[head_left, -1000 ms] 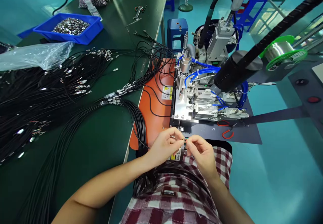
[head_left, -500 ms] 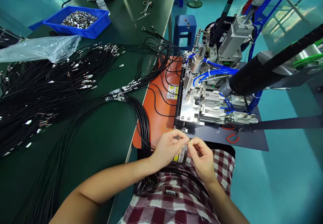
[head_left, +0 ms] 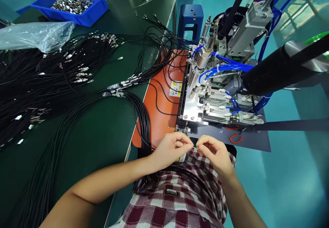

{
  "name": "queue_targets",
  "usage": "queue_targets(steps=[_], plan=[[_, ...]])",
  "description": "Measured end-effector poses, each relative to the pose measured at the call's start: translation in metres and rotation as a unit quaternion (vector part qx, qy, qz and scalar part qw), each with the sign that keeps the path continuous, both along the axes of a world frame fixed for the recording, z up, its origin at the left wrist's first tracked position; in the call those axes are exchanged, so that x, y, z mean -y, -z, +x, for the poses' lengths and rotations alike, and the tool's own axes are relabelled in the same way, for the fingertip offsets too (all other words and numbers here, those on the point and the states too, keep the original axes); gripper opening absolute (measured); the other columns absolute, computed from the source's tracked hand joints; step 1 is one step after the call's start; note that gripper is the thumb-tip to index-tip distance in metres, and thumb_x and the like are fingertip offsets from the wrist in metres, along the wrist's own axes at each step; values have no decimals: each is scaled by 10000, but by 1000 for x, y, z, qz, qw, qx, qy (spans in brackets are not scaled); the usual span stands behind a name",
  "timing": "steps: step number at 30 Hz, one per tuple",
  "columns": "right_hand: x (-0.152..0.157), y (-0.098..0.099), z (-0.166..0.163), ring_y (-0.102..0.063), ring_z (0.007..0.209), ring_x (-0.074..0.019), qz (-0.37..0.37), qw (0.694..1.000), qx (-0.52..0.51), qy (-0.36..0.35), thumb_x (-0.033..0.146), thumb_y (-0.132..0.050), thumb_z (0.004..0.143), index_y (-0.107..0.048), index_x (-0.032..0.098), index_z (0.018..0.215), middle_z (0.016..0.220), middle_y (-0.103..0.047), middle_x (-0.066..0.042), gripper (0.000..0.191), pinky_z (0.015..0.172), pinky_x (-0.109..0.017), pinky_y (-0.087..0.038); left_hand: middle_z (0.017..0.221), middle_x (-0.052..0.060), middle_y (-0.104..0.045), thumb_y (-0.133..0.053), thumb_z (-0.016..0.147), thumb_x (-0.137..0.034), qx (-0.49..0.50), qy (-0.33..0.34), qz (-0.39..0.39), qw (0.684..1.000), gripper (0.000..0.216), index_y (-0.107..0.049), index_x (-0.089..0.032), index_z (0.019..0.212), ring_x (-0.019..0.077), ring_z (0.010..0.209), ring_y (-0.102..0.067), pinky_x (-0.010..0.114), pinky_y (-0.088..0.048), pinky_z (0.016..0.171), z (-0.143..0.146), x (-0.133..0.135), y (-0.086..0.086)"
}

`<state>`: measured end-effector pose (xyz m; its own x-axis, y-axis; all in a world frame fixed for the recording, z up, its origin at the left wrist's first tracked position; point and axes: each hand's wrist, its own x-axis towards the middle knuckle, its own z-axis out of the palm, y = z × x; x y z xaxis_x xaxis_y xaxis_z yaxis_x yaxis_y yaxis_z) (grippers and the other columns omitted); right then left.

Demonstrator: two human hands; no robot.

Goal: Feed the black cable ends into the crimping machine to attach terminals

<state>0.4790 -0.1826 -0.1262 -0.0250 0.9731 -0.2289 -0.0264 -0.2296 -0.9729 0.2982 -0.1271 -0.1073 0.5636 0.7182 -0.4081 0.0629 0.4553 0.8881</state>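
While black cables [head_left: 144,118] curve nearby, left hand [head_left: 172,150], right hand [head_left: 215,154] — each grip pinched together, contents unclear.

This is a factory workshop: a metal machine [head_left: 221,110] (blue tubes [head_left: 231,67] attached), bundled black cables [head_left: 144,120] and small metal parts [head_left: 72,4].

Piece [head_left: 194,147] in left grip [head_left: 172,152], too small for recognition

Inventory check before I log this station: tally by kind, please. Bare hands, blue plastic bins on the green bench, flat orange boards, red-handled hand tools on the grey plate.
Bare hands, left and right: 2
Blue plastic bin of small metal pieces: 1
Flat orange board: 1
Red-handled hand tool: 1
Total: 5
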Motion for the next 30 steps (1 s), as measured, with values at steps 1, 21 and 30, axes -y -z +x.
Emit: queue_targets(steps=[1, 21, 30], plan=[[-2, -1, 0, -497, 577, -110, -9, 1000, -7, -15, 283, -642, 847, -649, 201, 785, 712, -568, 7, 103, 533, -238, -401, 687, 18, -598, -654, 781, -274, -1, 4, 2, 1000, 176, -617, -103, 771, 63, 538, -485, 183, -322, 487, 0, 0, -1], [-7, -3, 5, -495, 546, -115, -48, 993, -33, -104, 363, -635, 841, -625, 181, 742, 658, -562, 2, 208, 519, -249, -424, 761, 22, -593, -639, 785, -221, -19, 48, 46, 998, 115, -644, -108, 765, 62, 585, -496, 180, -379, 526, -3, -2, -6], [-1, -11, -5, -482, 546, -113, -4, 997, 13, -78, 341, -625, 850, -623, 180, 736, 665, -575, -7, 197, 513, -248, -408, 540, -55, -466, -648, 789, -314, -14, 37, -23, 999, 207, -592, -116, 775, 33, 442, -348, 168, -219, 423, -4, -4, -8]])
